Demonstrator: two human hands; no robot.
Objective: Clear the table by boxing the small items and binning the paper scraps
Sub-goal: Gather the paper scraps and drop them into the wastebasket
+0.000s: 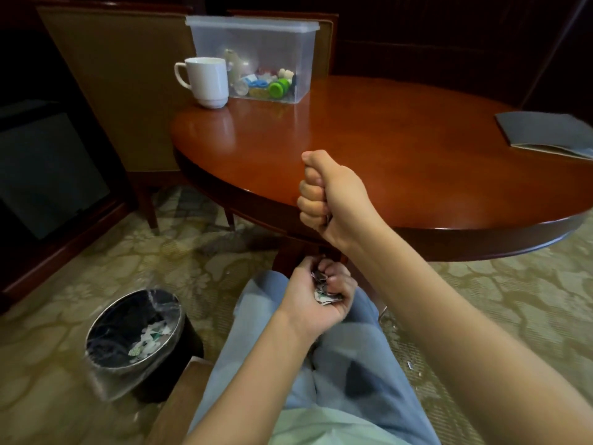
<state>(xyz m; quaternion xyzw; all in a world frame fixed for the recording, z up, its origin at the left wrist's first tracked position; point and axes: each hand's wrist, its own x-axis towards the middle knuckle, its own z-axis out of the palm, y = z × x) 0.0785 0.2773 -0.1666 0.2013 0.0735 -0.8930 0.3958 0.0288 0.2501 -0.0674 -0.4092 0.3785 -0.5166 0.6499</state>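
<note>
My left hand (306,305) curls around scraps (323,292) below the table's (417,139) near edge. My right hand (330,197) is a tight fist above. Bin (170,345) near left.

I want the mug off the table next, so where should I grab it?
Take the mug by its handle, coming from the left. It stands upright with the handle sticking out left, near the table edge, while the box crowds its right side. Empty your left hand of scraps first.
</note>
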